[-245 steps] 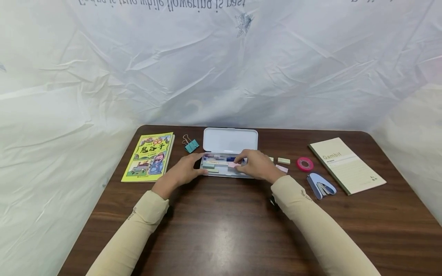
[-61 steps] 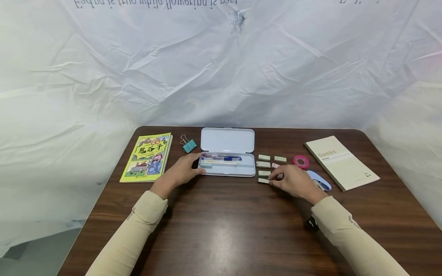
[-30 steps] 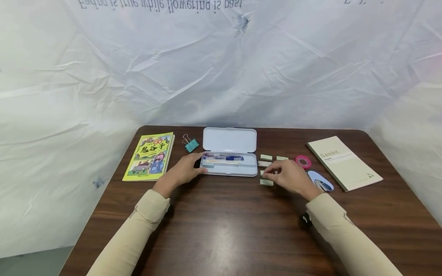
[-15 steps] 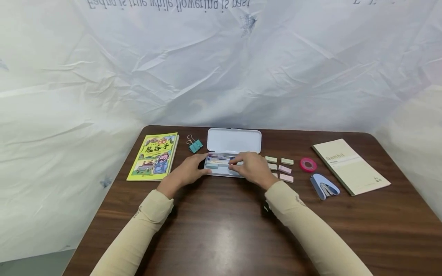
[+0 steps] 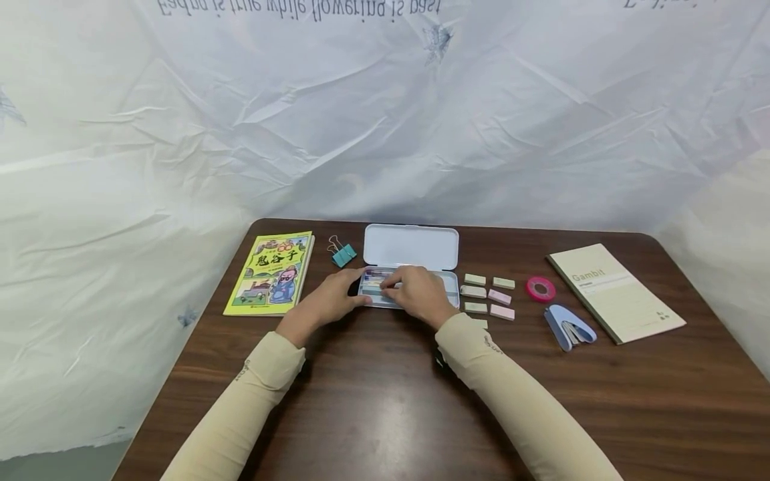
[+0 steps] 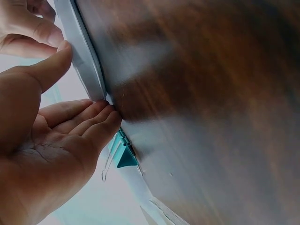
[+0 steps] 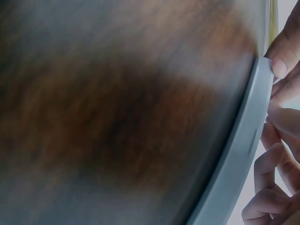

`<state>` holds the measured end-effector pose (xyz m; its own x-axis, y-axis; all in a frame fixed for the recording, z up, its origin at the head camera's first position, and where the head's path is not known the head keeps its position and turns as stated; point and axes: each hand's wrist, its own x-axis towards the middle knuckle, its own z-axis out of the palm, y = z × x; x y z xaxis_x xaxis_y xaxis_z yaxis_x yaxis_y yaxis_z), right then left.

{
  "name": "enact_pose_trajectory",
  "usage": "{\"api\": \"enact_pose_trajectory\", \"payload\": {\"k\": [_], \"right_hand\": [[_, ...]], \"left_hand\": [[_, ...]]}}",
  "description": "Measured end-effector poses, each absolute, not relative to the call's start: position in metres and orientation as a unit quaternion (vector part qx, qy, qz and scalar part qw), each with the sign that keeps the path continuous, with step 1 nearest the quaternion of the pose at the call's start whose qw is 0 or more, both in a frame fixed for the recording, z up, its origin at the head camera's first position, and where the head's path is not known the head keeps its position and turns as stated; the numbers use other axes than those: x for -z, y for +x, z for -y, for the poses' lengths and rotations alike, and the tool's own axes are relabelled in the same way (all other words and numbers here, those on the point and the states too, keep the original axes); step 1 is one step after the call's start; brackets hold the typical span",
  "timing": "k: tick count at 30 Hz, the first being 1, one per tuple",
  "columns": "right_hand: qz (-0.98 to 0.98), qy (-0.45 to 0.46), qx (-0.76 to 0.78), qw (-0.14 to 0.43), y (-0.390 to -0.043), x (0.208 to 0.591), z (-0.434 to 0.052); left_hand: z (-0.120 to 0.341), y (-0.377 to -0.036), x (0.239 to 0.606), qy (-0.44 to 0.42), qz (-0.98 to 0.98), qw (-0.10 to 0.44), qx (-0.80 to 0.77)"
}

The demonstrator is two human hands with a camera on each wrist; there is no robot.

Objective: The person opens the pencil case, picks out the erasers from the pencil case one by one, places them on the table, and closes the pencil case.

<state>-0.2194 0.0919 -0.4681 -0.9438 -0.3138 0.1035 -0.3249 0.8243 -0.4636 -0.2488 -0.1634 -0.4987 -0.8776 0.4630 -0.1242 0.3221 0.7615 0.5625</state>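
Centrally, the open pencil case (image 5: 411,280) lies on the far half of the brown table (image 5: 385,401), its white lid (image 5: 411,246) laid back flat toward twelve o'clock and its tray toward the person. Pens and a pale block show at the tray's left end; the rest is covered by the right hand.

At nine o'clock of the tray, the left hand (image 5: 331,304) braces the case's short end, judging by its placing to keep the light case from sliding. In the left wrist view its fingers (image 6: 93,123) are nearly straight, tips touching the case's corner, thumb laid along the rim; it grips nothing. The right hand (image 5: 416,294) comes in from five o'clock and hovers low over the tray, fingers bent down into it. Whether they pinch a small block cannot be told: the head view hides the fingertips, and the right wrist view shows only curled fingers beyond the rim.

At three o'clock of the case, small pastel blocks (image 5: 488,296), green and pink, sit in two short rows just beside it. Farther out lie a pink tape roll (image 5: 540,288), a blue stapler (image 5: 569,326) and a beige notebook (image 5: 615,291). At ten o'clock sit a teal binder clip (image 5: 343,254) and a yellow book (image 5: 271,272).
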Motion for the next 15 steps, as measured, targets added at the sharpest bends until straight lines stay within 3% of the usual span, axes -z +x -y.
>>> {"api": "enact_pose_trajectory", "payload": {"k": [15], "right_hand": [[0.960, 0.161, -0.229, 0.011, -0.217, 0.467, -0.077]], "left_hand": [[0.160, -0.245, 0.492, 0.207, -0.933, 0.129, -0.265]]}}
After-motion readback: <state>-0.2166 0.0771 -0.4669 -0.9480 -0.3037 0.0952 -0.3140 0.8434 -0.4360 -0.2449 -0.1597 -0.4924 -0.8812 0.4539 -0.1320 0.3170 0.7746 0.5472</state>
